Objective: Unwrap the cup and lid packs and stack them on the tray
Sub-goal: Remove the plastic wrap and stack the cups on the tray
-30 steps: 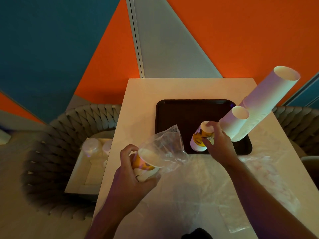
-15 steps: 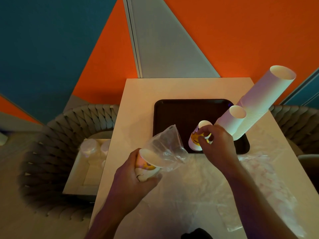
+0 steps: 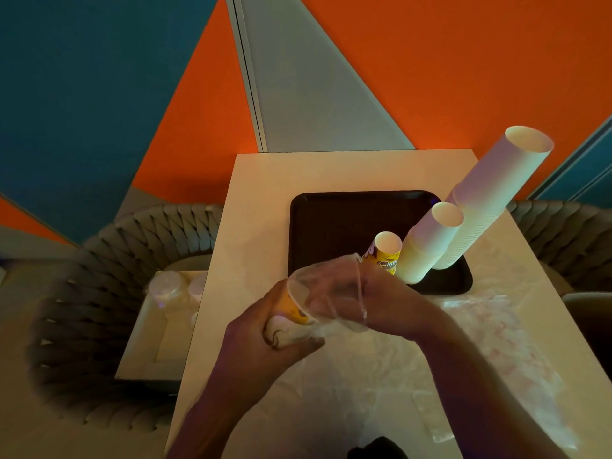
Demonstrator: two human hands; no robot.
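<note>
My left hand (image 3: pixel 265 329) grips a wrapped yellow cup stack (image 3: pixel 293 311); my right hand (image 3: pixel 381 299), at three o'clock, reaches into its plastic wrap (image 3: pixel 328 293), fingers unclear.

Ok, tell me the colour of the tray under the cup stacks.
The tray is dark brown, almost black, seen in the head view.

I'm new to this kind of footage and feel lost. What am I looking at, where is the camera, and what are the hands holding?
No machine here: a person wears a camera on the head, looking down at their own hands. The left hand grips a yellow printed cup stack in a clear plastic wrap. The right hand is at that wrap; its grip is hidden. On the pale table sits a dark tray holding two white cup stacks and one yellow cup stack. Loose wrap lies nearby.
</note>
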